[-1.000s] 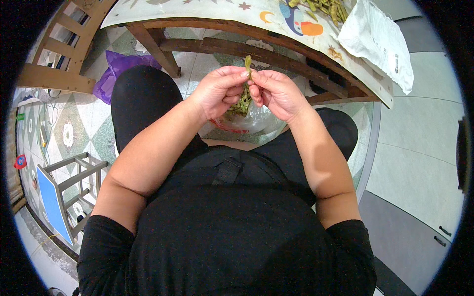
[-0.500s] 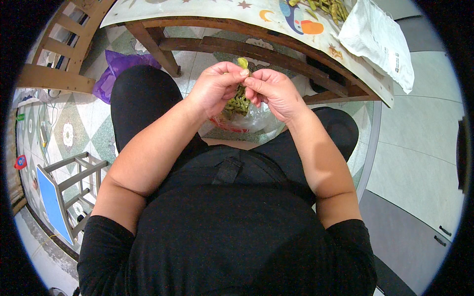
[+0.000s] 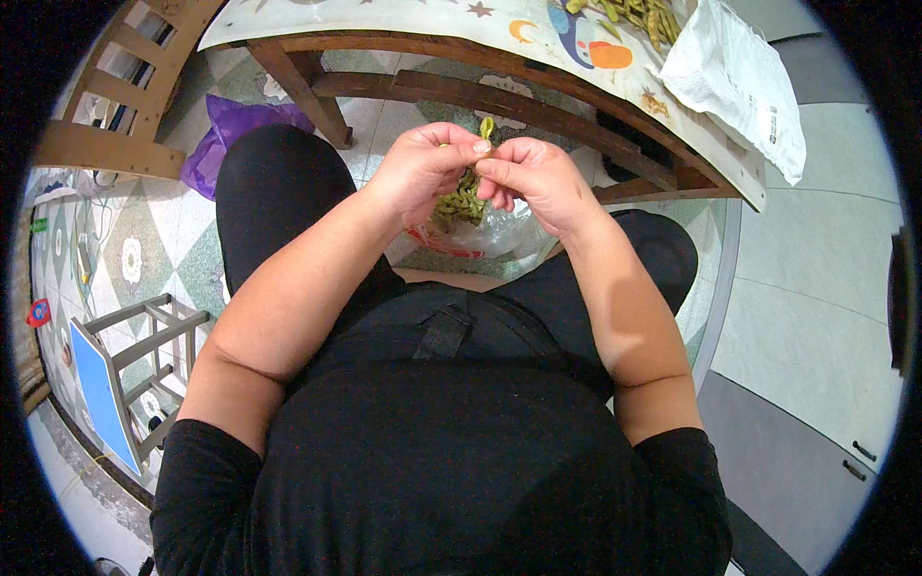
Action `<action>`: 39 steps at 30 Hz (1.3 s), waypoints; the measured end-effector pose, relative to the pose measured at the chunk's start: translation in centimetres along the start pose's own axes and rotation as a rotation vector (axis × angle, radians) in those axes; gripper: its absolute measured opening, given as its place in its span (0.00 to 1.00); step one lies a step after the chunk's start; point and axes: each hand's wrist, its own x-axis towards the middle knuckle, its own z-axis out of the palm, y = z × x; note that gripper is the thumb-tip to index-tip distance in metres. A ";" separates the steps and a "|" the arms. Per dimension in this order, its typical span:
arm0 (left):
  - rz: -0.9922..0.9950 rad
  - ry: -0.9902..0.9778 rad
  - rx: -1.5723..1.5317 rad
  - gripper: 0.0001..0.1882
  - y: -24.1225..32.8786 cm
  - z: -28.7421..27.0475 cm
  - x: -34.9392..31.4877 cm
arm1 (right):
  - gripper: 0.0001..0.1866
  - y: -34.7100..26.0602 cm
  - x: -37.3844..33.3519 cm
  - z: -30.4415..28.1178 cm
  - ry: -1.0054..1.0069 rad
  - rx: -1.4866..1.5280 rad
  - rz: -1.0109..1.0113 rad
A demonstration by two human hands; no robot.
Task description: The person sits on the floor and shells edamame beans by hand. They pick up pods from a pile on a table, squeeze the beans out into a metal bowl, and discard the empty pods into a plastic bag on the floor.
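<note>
Shifted slightly rightward since the earlier frame: green pod [image 3: 487, 127], its tip projecting beyond the grip. Left hand [image 3: 427, 171] and right hand [image 3: 536, 184] pinch it, thumbs closed against fingers. More pods [image 3: 461, 207] lie beneath the grip in a clear bag [image 3: 511, 233].

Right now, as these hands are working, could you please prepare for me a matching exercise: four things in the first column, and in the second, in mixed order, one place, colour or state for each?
Things:
1. green pod
2. purple bag
3. stool
4. white bag

Places, colours, states:
A. partly hidden behind the left knee
B. at the right end of the table, hanging over its edge
C. held where the left hand and the right hand meet
D. has a flat blue top

Right pairs: 1-C, 2-A, 3-D, 4-B
</note>
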 end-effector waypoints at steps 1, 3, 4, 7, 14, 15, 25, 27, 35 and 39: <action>0.004 0.005 -0.006 0.04 0.0 0.0 0.0 | 0.08 -0.1 0.0 0.1 -0.002 -0.001 0.008; 0.007 0.008 -0.018 0.04 -0.1 0.1 0.0 | 0.07 -0.1 -0.2 0.1 0.000 -0.001 0.025; 0.011 0.015 -0.014 0.04 -0.1 0.1 0.0 | 0.07 0.0 -0.2 0.0 0.002 0.004 0.024; 0.033 0.026 0.000 0.03 -0.2 0.3 0.0 | 0.07 0.1 -0.2 0.0 0.015 0.016 0.017; 0.035 0.008 -0.068 0.03 -0.4 0.1 0.0 | 0.09 0.2 -0.1 0.2 0.004 0.117 0.010; 0.020 0.008 -0.085 0.03 -0.3 0.3 -0.1 | 0.10 0.2 -0.1 0.2 -0.008 0.150 0.005; -0.318 -0.069 -0.395 0.05 -0.3 -0.9 0.4 | 0.05 0.8 0.1 0.5 0.172 -0.919 -0.558; -0.412 -0.054 -0.408 0.04 -0.3 -1.2 0.6 | 0.04 0.7 0.1 0.3 0.169 -1.101 -0.686; -0.523 -0.092 -0.300 0.05 -0.4 -1.7 0.8 | 0.06 0.6 0.0 0.2 0.076 -1.221 -0.788; -0.436 -0.183 -0.398 0.05 -0.1 -1.3 0.4 | 0.05 0.7 -0.1 -0.1 0.090 -0.950 -0.676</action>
